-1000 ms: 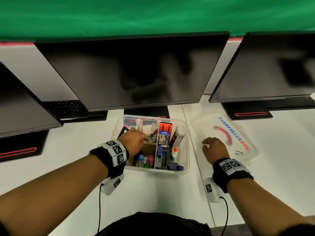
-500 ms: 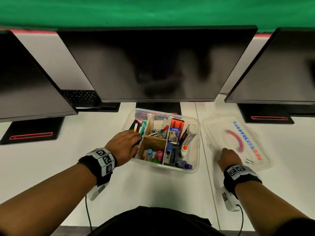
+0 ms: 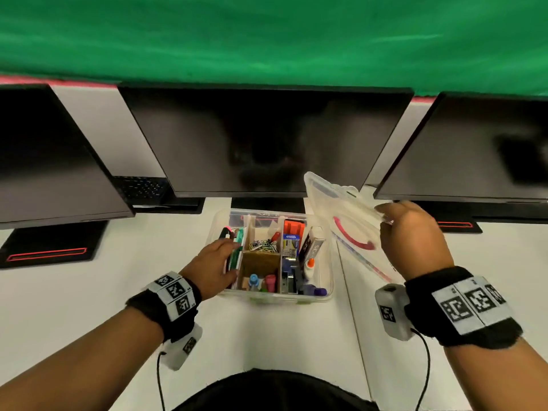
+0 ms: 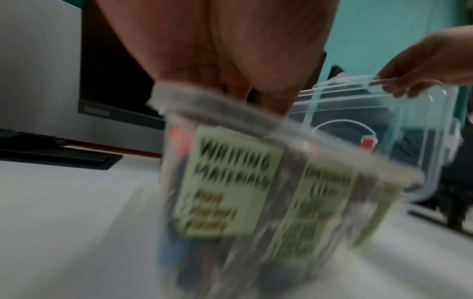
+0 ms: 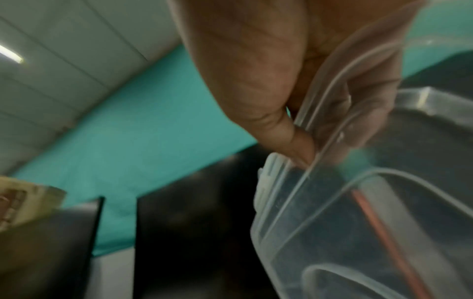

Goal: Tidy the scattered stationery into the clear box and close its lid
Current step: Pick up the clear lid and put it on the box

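Observation:
The clear box (image 3: 328, 264) stands on the white desk in the middle of the head view, with pens, paper clips, a stapler, a glue bottle and markers sorted into its compartments. My left hand (image 3: 228, 256) lies over the box's left rim, fingers fairly straight over the pen compartment. In the left wrist view the box (image 4: 230, 182) shows green labels, blurred. My right hand (image 3: 382, 216) pinches one edge of the clear lid (image 3: 341, 215) and holds it tilted in the air, just right of the box. The right wrist view shows my thumb (image 5: 294, 145) pressed on the lid (image 5: 358, 222).
Three dark monitors (image 3: 261, 143) stand close behind the box, their bases (image 3: 47, 250) on the desk. A keyboard (image 3: 142, 188) lies behind the left one. A green backdrop hangs above. Bare white desk (image 3: 281, 336) lies in front of the box.
My right hand has taken hold of the lid and lifted it off the desk, tilting it up beside the box. My left hand drew back from the middle of the box to its left rim.

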### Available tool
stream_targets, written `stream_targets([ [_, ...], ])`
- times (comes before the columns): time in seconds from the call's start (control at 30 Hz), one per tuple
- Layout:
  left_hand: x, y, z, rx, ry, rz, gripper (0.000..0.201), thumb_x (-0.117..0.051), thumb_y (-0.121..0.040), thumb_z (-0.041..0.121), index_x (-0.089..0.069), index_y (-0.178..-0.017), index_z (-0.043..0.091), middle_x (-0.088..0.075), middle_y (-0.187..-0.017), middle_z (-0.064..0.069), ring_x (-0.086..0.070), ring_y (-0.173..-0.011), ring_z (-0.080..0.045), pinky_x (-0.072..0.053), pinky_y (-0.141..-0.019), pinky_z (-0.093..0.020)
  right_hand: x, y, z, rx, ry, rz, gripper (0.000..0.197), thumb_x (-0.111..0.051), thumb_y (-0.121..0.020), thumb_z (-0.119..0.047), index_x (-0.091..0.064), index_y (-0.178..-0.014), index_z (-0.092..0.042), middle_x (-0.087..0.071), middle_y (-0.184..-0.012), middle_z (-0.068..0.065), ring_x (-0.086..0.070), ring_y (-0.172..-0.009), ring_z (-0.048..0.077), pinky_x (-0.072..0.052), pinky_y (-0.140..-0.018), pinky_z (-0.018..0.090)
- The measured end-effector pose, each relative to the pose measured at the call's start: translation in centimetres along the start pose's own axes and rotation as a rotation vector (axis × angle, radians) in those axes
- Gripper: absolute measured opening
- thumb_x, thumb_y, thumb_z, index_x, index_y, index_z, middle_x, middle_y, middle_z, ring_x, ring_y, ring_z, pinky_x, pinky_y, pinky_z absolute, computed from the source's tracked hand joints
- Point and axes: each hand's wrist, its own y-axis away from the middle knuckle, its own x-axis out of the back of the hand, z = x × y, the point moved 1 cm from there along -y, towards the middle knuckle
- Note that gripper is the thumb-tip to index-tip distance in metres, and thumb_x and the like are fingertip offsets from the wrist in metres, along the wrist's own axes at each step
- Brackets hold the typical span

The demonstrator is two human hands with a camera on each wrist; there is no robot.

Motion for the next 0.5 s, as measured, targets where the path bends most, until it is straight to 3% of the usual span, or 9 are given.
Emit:
stream_targets([
  [0.13,4.0,-1.0,1.4,0.127,0.273,0.19,0.073,-0.068,-0.084,0.024,-0.027,-0.145,0.019,-0.038,-0.147,-0.007,-0.042,-0.131,-0.021,-0.038,-0.107,-0.035,5.4,-0.3,-3.5,0.241,-0.077,0.127,0.027,-0.064,-0.079,0.002,-0.071,-0.101,-0.01,-0.067,-0.09,0.01,-0.063,-0.082,0.026,-0.043,-0.076,0.026],
  [0.23,7.5,-1.6,2.0,0.125,0.467,0.266,0.082,-0.073,-0.08,0.022,-0.025,-0.146,0.02,-0.041,-0.144,-0.003,-0.043,-0.129,-0.018,-0.04,-0.105,-0.035,7.4,-0.9,-5.1,0.341,-0.191,0.108,0.023,-0.069,-0.078,-0.003,-0.072,-0.098,-0.014,-0.066,-0.085,0.0,-0.057,-0.078,0.013,-0.041,-0.077,0.02],
  [0.3,9.0,-1.7,2.3,0.071,0.617,0.202,0.068,-0.073,-0.079,0.015,-0.037,-0.137,0.026,-0.05,-0.131,0.004,-0.046,-0.124,-0.013,-0.038,-0.106,-0.032,7.4,-1.5,-5.5,0.334,-0.312,0.061,0.018,-0.07,-0.077,-0.007,-0.073,-0.092,-0.017,-0.062,-0.079,-0.006,-0.055,-0.074,0.009,-0.041,-0.071,0.015],
  [0.33,9.6,-1.7,2.4,0.038,0.698,0.161,0.053,-0.071,-0.08,0.011,-0.046,-0.124,0.028,-0.056,-0.122,0.005,-0.05,-0.12,-0.014,-0.04,-0.105,-0.032,7.0,-1.9,-5.6,0.316,-0.371,0.039,0.016,-0.072,-0.077,-0.009,-0.073,-0.09,-0.019,-0.062,-0.077,-0.007,-0.055,-0.072,0.009,-0.042,-0.069,0.015],
  [0.4,10.2,-1.4,2.4,0.023,0.846,0.109,0.029,-0.064,-0.085,0.005,-0.054,-0.101,0.026,-0.063,-0.102,0.003,-0.06,-0.105,-0.019,-0.049,-0.093,-0.029,5.8,-2.6,-5.6,0.246,-0.468,0.0,0.014,-0.074,-0.077,-0.012,-0.071,-0.086,-0.022,-0.061,-0.077,-0.009,-0.056,-0.072,0.006,-0.045,-0.07,0.019],
  [0.5,9.9,-1.0,1.5,0.094,1.053,0.107,0.015,-0.053,-0.091,0.003,-0.056,-0.091,0.017,-0.064,-0.078,0.0,-0.066,-0.073,-0.014,-0.057,-0.07,-0.025,3.7,-3.6,-4.8,0.054,-0.628,-0.009,0.013,-0.075,-0.077,-0.016,-0.066,-0.081,-0.025,-0.064,-0.078,-0.007,-0.057,-0.072,0.005,-0.046,-0.069,0.017],
])
